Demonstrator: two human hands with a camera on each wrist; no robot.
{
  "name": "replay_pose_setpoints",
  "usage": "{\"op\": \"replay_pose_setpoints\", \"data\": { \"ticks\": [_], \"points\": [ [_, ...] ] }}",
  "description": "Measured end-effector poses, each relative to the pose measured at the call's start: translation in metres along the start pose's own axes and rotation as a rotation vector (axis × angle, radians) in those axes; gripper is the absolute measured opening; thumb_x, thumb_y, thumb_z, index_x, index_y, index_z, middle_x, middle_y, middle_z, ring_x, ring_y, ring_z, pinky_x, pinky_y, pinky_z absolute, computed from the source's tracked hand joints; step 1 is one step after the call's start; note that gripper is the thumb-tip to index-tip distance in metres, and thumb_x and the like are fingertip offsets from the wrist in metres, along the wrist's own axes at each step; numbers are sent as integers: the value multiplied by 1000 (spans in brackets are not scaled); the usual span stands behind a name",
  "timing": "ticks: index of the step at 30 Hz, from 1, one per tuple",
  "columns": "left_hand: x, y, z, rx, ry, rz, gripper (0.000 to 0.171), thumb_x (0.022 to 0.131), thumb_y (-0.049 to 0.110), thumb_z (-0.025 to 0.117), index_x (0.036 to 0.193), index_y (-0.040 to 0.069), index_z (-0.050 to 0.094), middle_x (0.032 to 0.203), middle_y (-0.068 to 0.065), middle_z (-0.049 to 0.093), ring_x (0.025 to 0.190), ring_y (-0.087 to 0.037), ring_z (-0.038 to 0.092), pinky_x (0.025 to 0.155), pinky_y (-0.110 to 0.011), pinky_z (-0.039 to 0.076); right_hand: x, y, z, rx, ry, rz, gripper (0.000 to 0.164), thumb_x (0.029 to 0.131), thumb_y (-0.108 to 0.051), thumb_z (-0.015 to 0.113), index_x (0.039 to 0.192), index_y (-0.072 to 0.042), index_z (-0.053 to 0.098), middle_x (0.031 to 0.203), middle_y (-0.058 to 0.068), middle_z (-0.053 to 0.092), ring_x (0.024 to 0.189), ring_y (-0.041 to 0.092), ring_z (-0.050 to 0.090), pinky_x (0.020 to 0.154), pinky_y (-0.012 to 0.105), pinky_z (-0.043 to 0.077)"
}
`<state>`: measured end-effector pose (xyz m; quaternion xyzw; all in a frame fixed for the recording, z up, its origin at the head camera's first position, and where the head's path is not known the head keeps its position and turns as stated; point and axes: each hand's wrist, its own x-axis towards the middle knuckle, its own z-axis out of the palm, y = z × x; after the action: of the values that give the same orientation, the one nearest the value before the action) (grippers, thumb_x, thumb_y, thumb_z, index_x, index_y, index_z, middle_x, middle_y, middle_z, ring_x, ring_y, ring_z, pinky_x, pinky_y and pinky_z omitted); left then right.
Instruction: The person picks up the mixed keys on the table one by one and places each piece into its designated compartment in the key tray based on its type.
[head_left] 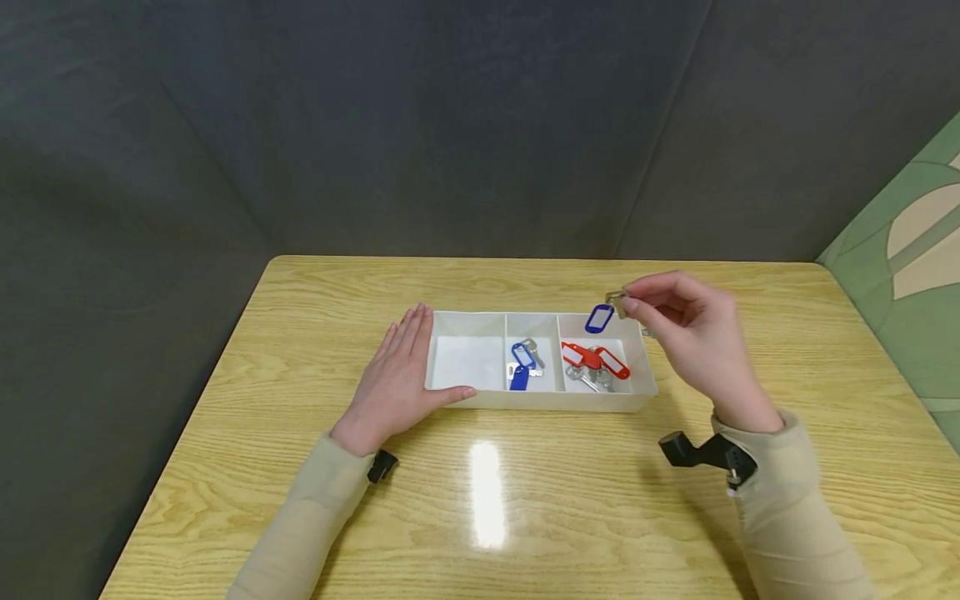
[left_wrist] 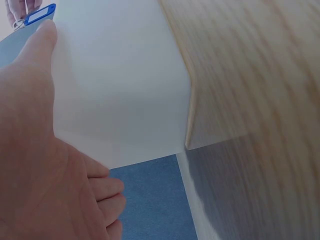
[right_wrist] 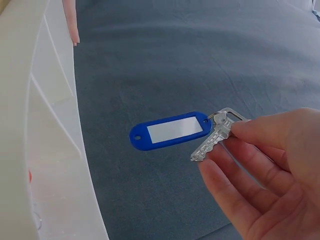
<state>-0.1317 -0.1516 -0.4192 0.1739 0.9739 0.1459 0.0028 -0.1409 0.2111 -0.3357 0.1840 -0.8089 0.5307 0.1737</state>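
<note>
Between thumb and fingertips, my right hand [head_left: 697,337] pinches a silver key [right_wrist: 214,141] by its head. A blue key tag [right_wrist: 172,131] with a white label hangs from the key's ring. In the head view this hand is above the right end of a white three-part tray [head_left: 555,402]. My left hand [head_left: 396,375] lies against the tray's left end, fingers straight and thumb along the front rim. Two blue tags [head_left: 519,380] with keys lie in the middle compartment. Red tags [head_left: 612,363] with silver keys [head_left: 583,378] lie in the right one.
The tray stands on a wood-grain table [head_left: 375,533]. Beside its right end a small metal piece [head_left: 648,333] shows, partly hidden by the right hand. Dark grey cloth [head_left: 480,125] rises behind the table, and a green patterned surface [head_left: 907,208] is at the right.
</note>
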Motion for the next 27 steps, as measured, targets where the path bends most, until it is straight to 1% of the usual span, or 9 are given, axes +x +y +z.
{"op": "replay_pose_setpoints", "data": {
  "ticks": [8,16,21,27],
  "points": [
    [0,0,0,2,3,-1,127,81,92,41,162,3,0,169,-14,1,154,-24,-2,123,-36,-1,1,0,6,10,-24,-10,18,89,10,73,106,3,74,95,8,75,83,12,71,74,18,57],
    [0,0,0,-2,8,0,127,81,92,40,162,2,2,169,-15,2,154,-25,-1,123,-36,-1,3,1,11,22,-38,-16,16,89,10,73,104,3,74,96,8,74,83,12,71,75,19,57],
    [0,0,0,-5,3,-1,127,81,92,40,162,2,1,169,-14,0,154,-24,-2,123,-36,-1,4,1,13,31,-51,-7,15,90,9,72,104,2,74,97,10,74,84,14,71,75,20,58],
    [0,0,0,2,4,2,127,81,92,40,162,2,2,169,-14,0,154,-25,-1,123,-36,-1,5,1,16,60,-67,-3,16,90,10,72,104,2,74,97,12,74,83,13,71,76,21,58]
  ]
}}
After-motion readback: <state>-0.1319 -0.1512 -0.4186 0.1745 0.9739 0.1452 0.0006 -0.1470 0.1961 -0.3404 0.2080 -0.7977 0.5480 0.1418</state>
